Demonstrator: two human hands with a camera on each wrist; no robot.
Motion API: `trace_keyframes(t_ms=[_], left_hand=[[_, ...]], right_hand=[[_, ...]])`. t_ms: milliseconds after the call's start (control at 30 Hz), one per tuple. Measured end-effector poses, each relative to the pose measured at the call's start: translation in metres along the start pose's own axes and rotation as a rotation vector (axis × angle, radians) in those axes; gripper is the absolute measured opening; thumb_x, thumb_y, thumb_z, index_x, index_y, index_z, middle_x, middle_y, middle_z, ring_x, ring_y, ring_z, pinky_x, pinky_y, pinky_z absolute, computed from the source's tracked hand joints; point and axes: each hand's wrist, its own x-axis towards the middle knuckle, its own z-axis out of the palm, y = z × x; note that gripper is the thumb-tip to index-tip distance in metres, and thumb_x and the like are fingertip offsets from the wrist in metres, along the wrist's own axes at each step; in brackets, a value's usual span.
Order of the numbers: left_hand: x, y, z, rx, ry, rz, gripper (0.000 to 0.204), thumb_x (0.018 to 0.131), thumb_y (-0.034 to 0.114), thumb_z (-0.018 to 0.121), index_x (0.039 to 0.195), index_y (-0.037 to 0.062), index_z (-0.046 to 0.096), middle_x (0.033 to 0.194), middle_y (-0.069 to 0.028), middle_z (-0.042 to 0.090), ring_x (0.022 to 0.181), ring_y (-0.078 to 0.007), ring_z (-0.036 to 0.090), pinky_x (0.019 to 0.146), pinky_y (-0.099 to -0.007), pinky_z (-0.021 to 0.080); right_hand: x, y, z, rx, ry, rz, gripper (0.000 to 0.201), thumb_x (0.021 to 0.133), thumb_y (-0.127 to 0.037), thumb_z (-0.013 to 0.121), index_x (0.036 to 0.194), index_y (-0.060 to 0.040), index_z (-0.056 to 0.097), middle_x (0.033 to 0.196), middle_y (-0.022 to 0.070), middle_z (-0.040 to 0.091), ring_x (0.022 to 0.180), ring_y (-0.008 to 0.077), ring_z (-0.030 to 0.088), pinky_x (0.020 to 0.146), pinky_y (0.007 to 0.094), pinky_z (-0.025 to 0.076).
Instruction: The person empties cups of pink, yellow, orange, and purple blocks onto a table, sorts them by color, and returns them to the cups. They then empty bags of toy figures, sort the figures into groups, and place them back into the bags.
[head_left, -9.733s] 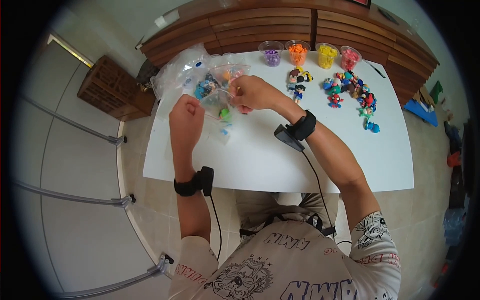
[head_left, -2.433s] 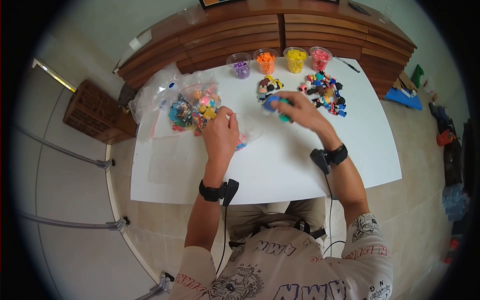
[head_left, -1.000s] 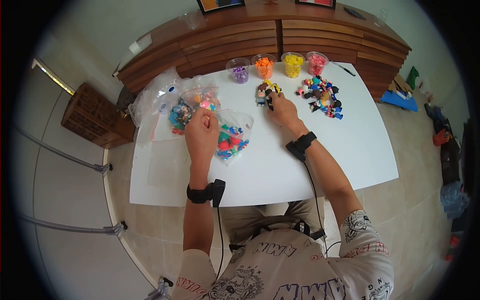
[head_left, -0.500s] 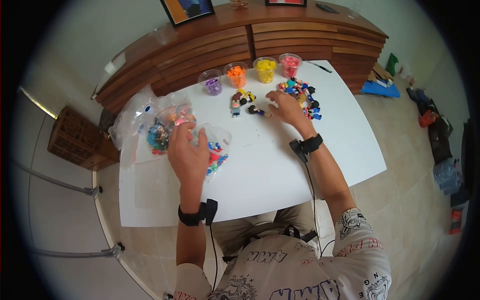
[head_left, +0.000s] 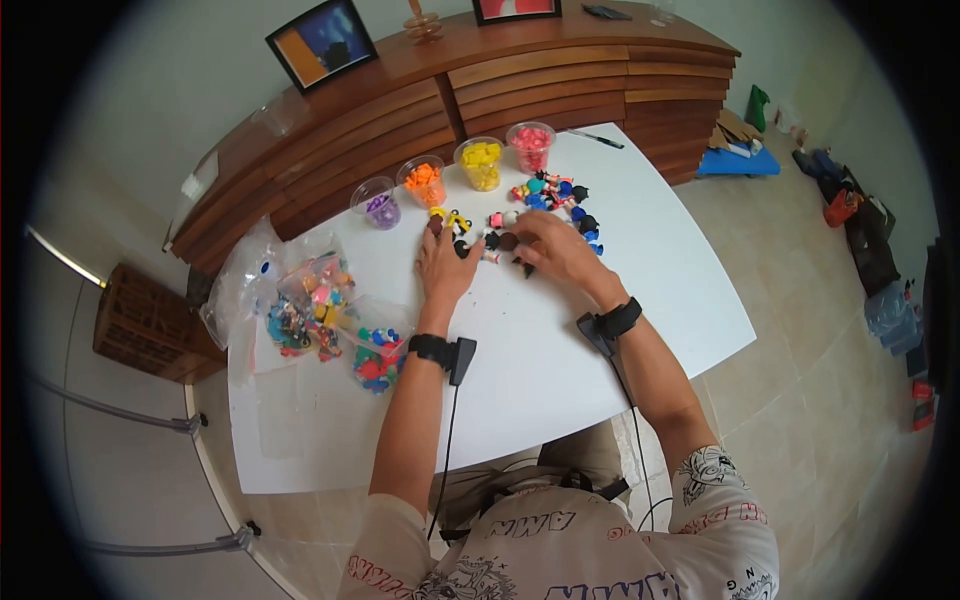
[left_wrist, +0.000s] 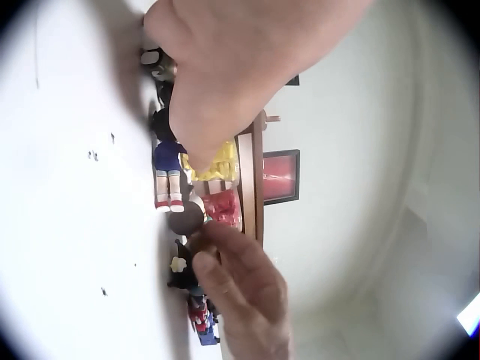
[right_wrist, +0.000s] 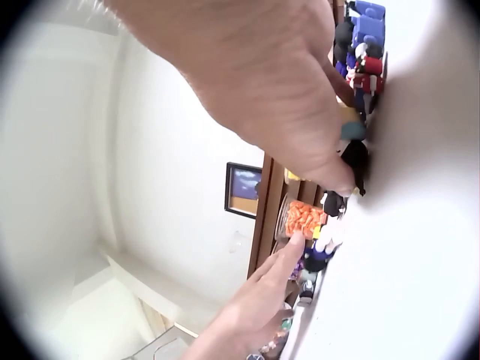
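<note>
In the head view the left hand point(head_left: 446, 272) rests with straight, spread fingers among small figures beside a yellow-and-black figure point(head_left: 457, 221). To its right, the right hand point(head_left: 570, 262) has thumb and fingers bent round a brown-headed figure point(head_left: 508, 242). The left wrist view has this round brown head point(left_wrist: 186, 218) at the right hand's fingertips point(left_wrist: 204, 262), and a figure in blue with red shoes point(left_wrist: 169, 161) beside the left hand point(left_wrist: 225, 82). In the right wrist view the left hand's point(right_wrist: 255, 307) fingers are straight; the right hand point(right_wrist: 262, 90) partly hides a black piece point(right_wrist: 355, 161).
Behind the hands stand cups of purple point(head_left: 380, 208), orange point(head_left: 424, 184), yellow point(head_left: 481, 167) and pink pieces point(head_left: 531, 150). More figures point(head_left: 560, 190) lie at the right, a pen point(head_left: 598, 138) behind them. Bags of figures point(head_left: 378, 362) lie at the left of the white table point(head_left: 520, 370).
The left hand has left the bag of figures and moved right to the standing group of small figures. The right hand has come back beside it, round a figure. The head view has turned.
</note>
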Motion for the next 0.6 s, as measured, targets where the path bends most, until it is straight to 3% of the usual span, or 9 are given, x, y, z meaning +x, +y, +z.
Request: trace_keyframes(t_ms=[33,100,167,200,267,333,367,433,600], left_hand=[[-0.004,-0.002,0.0,0.012,-0.017,0.06,0.079,0.091,0.056,0.072,0.146,0.0016,0.054,0.156,-0.0285,0.042,0.143,-0.0468,0.043,0.116,-0.0563,0.037],[-0.004,0.011,-0.008,0.003,-0.042,0.063,0.08,0.091,0.057,0.072,0.147,0.0019,0.054,0.156,-0.0281,0.042,0.144,-0.047,0.042,0.116,-0.056,0.037],[-0.001,0.015,-0.008,-0.005,-0.058,0.061,0.08,0.091,0.057,0.072,0.147,0.0021,0.054,0.156,-0.0278,0.042,0.144,-0.0473,0.042,0.117,-0.0558,0.036],[0.005,0.014,-0.002,0.079,0.057,0.092,0.081,0.092,0.058,0.071,0.147,0.0018,0.054,0.156,-0.0277,0.042,0.144,-0.0476,0.04,0.118,-0.0555,0.035],[0.019,0.008,0.01,0.162,0.173,0.133,0.082,0.092,0.058,0.071,0.148,0.0015,0.054,0.156,-0.0276,0.043,0.145,-0.0479,0.038,0.119,-0.0551,0.033],[0.029,0.0,0.024,0.109,0.187,0.041,0.083,0.093,0.059,0.069,0.148,0.0006,0.053,0.153,-0.0283,0.045,0.146,-0.0485,0.036,0.122,-0.055,0.03],[0.03,-0.001,0.021,0.108,0.189,0.041,0.083,0.093,0.059,0.069,0.148,0.0006,0.053,0.153,-0.0283,0.045,0.146,-0.0485,0.036,0.122,-0.055,0.03],[0.026,-0.002,0.011,0.072,-0.025,0.08,0.081,0.093,0.056,0.071,0.145,-0.0033,0.054,0.149,-0.0283,0.049,0.145,-0.0486,0.036,0.123,-0.0536,0.029],[-0.008,-0.004,0.012,-0.005,0.056,0.171,0.072,0.093,0.044,0.075,0.137,-0.0101,0.056,0.144,-0.0268,0.053,0.143,-0.0476,0.039,0.123,-0.0504,0.03]], right_hand=[[0.003,0.009,-0.003,0.004,0.004,0.007,0.042,0.086,-0.016,0.078,0.125,-0.0038,0.068,0.131,0.018,0.064,0.135,0.0374,0.054,0.113,0.0477,0.045],[0.019,0.042,-0.01,-0.146,0.31,0.026,0.047,0.091,-0.027,0.076,0.131,-0.0041,0.066,0.135,0.0185,0.064,0.133,0.0398,0.055,0.112,0.0477,0.046],[0.035,0.079,-0.009,-0.286,0.374,0.069,0.053,0.092,-0.033,0.075,0.135,-0.0046,0.063,0.136,0.0186,0.063,0.131,0.0409,0.056,0.111,0.0486,0.046],[0.041,0.098,-0.007,-0.432,0.441,0.117,0.058,0.093,-0.039,0.073,0.139,-0.0051,0.061,0.138,0.0188,0.063,0.129,0.042,0.057,0.11,0.0494,0.047],[0.045,0.111,-0.009,-0.43,0.376,0.133,0.067,0.091,-0.046,0.073,0.145,-0.0084,0.058,0.141,0.0174,0.062,0.128,0.0417,0.058,0.107,0.0497,0.049],[0.042,0.101,-0.019,-0.43,0.089,0.151,0.069,0.088,-0.044,0.076,0.145,-0.0112,0.058,0.142,0.0157,0.062,0.129,0.0393,0.058,0.105,0.0482,0.051],[0.041,0.103,-0.019,-0.372,0.068,0.13,0.067,0.086,-0.041,0.077,0.144,-0.0128,0.059,0.14,0.0136,0.063,0.129,0.0374,0.058,0.105,0.0468,0.051],[0.034,0.083,-0.021,-0.343,0.014,0.117,0.065,0.086,-0.039,0.077,0.142,-0.0125,0.06,0.141,0.0134,0.063,0.129,0.0372,0.058,0.105,0.0468,0.05],[0.009,0.053,-0.015,-0.214,-0.066,0.012,0.058,0.087,-0.032,0.077,0.139,-0.0092,0.062,0.139,0.0154,0.063,0.129,0.0359,0.057,0.109,0.0469,0.047]])
